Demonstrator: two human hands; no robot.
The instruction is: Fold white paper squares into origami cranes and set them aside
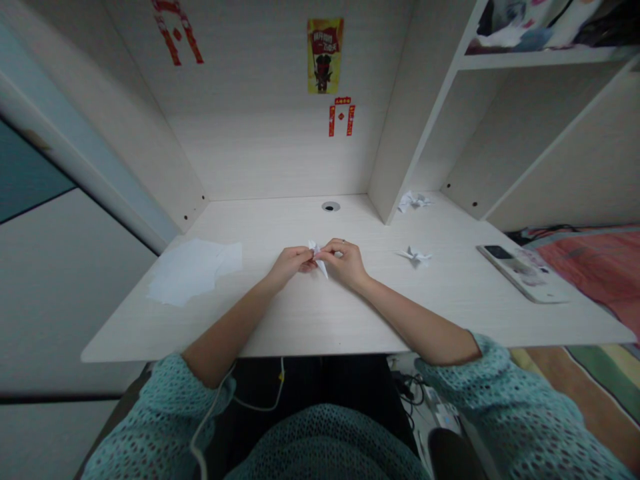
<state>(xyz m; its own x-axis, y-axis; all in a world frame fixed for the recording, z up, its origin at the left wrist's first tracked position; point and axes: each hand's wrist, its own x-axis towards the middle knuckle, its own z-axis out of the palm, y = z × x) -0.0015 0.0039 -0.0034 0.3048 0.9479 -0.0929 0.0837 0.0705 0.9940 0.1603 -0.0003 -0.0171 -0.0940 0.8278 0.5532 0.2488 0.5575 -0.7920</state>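
Note:
Both hands meet over the middle of the desk, closed on one small piece of folded white paper. My left hand pinches it from the left side. From the right, my right hand grips it between thumb and fingers, with a ring on one finger. A narrow pointed end of the paper sticks out below the fingertips, and another bit shows above them. The fingers cover the rest of its shape. To the right of my hands lies a folded paper crane, apart from them.
Loose white paper sheets overlap at the desk's left. More folded white paper pieces sit by the upright divider. A phone-like white device lies at the right edge, near a red cloth. A white cable hangs below the desk.

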